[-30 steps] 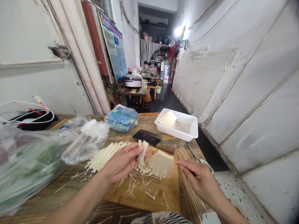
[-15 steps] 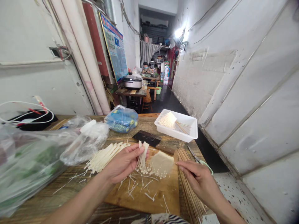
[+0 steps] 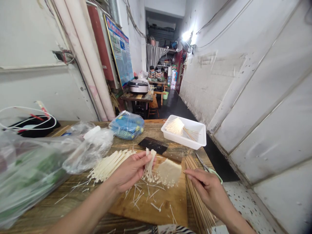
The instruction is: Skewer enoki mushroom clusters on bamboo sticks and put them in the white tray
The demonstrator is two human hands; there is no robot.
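Note:
My left hand (image 3: 133, 170) is closed on a small bunch of enoki mushrooms (image 3: 148, 167), pinched near its cut ends with the caps hanging down over the wooden cutting board (image 3: 148, 211). Just right of it, a flat fan of enoki (image 3: 169, 173) is spread above the board. My right hand (image 3: 207, 187) pinches the end of a thin bamboo skewer beside that fan; most of the skewer is hidden. A row of enoki bunches (image 3: 110, 164) lies to the left, partly behind my left hand. Loose stems (image 3: 137, 196) are scattered on the board.
A cleaver (image 3: 153, 145) lies beyond the board. The white tray (image 3: 182, 139) holds finished enoki skewers. Bamboo skewers (image 3: 198, 198) and scissors (image 3: 207, 165) lie at right. Plastic bags, one with greens (image 3: 36, 169), and a blue package (image 3: 126, 125) fill the left. A person sits far back.
Almost nothing differs. Both hands keep their grips and places, with the left-hand bunch shifted very slightly; the view has moved a little.

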